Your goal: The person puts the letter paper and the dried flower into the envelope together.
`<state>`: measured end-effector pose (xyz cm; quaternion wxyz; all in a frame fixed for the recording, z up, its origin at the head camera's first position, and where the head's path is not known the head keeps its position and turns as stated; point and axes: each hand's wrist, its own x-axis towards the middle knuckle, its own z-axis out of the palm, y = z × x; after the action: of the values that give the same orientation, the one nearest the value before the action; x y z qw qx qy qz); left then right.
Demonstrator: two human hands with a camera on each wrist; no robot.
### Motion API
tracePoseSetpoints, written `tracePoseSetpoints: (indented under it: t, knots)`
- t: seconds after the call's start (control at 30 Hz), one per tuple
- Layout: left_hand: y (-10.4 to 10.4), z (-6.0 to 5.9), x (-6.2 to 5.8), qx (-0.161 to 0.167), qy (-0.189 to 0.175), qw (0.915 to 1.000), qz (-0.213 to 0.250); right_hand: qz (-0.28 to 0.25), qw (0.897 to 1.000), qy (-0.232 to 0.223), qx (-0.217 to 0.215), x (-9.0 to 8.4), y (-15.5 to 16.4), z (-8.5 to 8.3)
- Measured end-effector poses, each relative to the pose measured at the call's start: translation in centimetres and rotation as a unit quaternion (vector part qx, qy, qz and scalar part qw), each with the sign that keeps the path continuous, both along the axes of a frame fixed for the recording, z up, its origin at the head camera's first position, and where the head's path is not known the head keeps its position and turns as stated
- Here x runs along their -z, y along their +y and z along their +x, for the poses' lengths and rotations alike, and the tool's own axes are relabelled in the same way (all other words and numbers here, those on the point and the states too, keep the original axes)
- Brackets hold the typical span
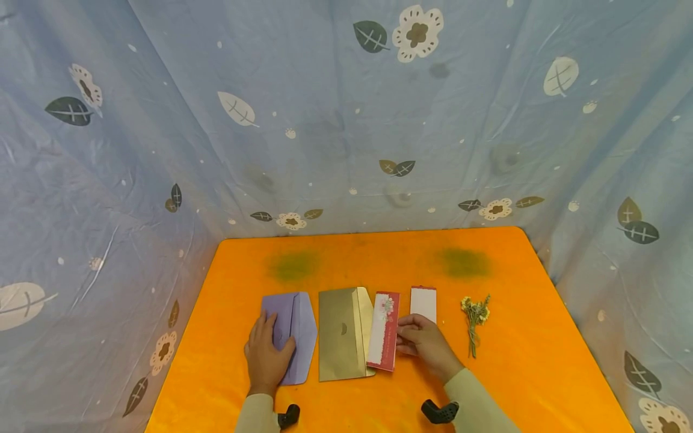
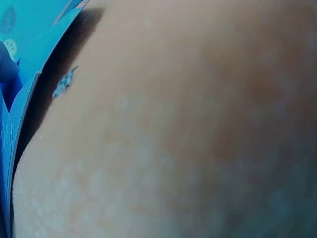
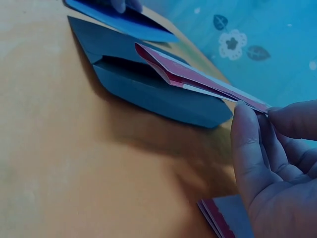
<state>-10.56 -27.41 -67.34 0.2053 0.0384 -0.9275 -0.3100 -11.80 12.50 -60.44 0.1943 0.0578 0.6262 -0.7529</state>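
My left hand (image 1: 267,361) rests on a purple envelope (image 1: 307,337), fingers extended over its left half and thumb by the flap's fold. In the left wrist view, that envelope's edge (image 2: 44,54) shows at the far left, tinted blue. Between thumb and fingers, my right hand (image 1: 430,349) pinches the right edge of a folded red and white card (image 1: 383,331) with a flower print. The card is tilted and raised, overlapping the open flap of a gold envelope (image 1: 337,337). In the right wrist view, the card's folded layers (image 3: 168,74) gape slightly at the far end.
Partly behind my right hand lies a second red and white card (image 1: 423,302). Further right is a small bunch of dried yellow flowers (image 1: 474,316). An orange cloth (image 1: 357,258) covers the table, with blue patterned curtains (image 1: 335,120) around it.
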Motion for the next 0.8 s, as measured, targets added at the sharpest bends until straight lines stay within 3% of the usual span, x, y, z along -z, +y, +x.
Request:
tracePoseSetpoints:
  t: [0.8]
  knots:
    - [-0.1, -0.1, 0.3, 0.001, 0.009, 0.9999, 0.005, -0.008, 0.999, 0.008, -0.030, 0.7, -3.5, -0.5]
